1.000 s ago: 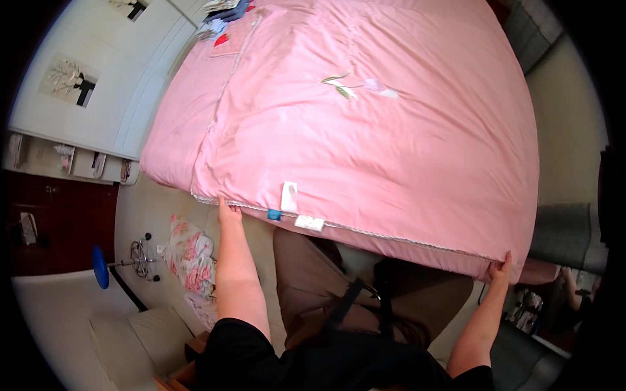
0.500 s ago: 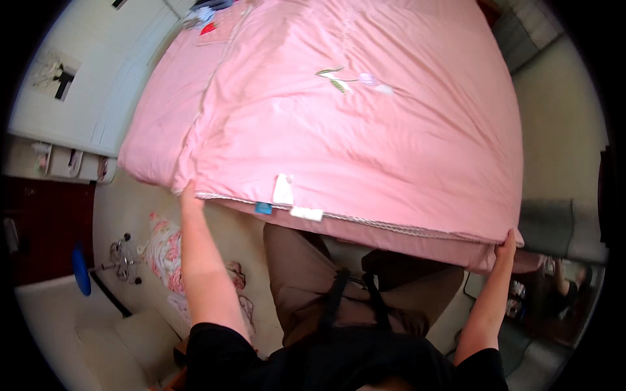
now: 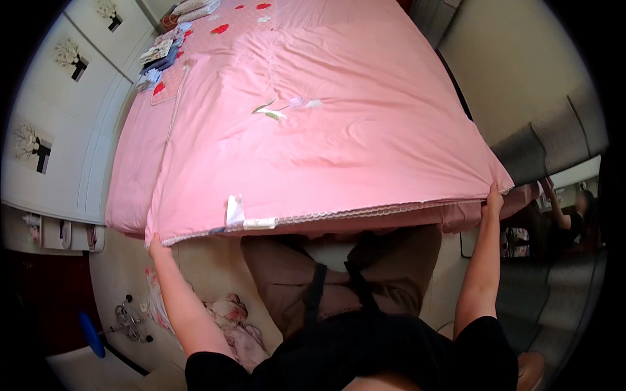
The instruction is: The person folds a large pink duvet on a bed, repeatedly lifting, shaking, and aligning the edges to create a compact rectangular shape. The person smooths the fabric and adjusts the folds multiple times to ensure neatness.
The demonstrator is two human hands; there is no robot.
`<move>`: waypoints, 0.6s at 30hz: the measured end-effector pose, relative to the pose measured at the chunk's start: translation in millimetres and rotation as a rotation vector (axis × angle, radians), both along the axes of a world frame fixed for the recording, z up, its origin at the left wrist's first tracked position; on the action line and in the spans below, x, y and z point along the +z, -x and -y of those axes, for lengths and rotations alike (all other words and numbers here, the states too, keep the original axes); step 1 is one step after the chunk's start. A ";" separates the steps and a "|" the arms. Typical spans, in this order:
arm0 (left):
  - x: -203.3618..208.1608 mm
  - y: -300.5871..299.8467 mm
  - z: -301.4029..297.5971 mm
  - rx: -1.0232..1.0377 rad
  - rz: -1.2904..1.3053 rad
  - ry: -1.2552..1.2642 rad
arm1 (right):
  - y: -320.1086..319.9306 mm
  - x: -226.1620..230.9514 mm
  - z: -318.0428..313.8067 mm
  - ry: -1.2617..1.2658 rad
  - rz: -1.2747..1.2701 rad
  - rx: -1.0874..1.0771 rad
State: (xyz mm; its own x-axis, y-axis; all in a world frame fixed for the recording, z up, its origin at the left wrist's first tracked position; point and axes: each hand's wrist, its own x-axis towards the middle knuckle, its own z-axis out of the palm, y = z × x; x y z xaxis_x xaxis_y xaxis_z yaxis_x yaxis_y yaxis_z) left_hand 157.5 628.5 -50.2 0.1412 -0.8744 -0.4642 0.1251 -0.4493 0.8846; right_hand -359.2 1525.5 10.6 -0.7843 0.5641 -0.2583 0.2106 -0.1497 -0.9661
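A pink duvet cover lies spread over the bed, with an embroidered flower near its middle. My left hand is closed on its near left corner, and my right hand grips the near right corner. Between them the near edge, trimmed with a pale braided or lace-like strip, is stretched fairly straight above my knees. A white label stands up from this edge, beside another white tag. Fingertips of both hands are partly hidden by the fabric.
Folded clothes lie on the bed's far left, by a strawberry-patterned sheet. White wardrobe doors line the left side. Crumpled cloth and a stand with a blue disc are on the floor. A mirror is at right.
My left hand has moved left and nearer to me with its corner, and my right hand has risen with the other. The near edge tilts the other way now. The view has shifted too.
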 end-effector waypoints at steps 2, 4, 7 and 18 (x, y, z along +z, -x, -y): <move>11.6 -17.5 -18.1 0.009 -0.095 -0.089 | -9.1 11.8 -9.9 -0.046 0.057 -0.017; 15.7 -37.4 -40.4 0.014 -0.044 -0.099 | -18.4 19.2 -22.0 -0.088 0.032 -0.024; 18.5 -59.9 -68.6 0.034 -0.041 -0.145 | -23.7 19.2 -35.4 -0.057 0.099 -0.139; 83.6 -10.0 -34.5 -0.090 -0.044 -0.079 | 21.7 14.8 -53.3 -0.006 0.146 0.094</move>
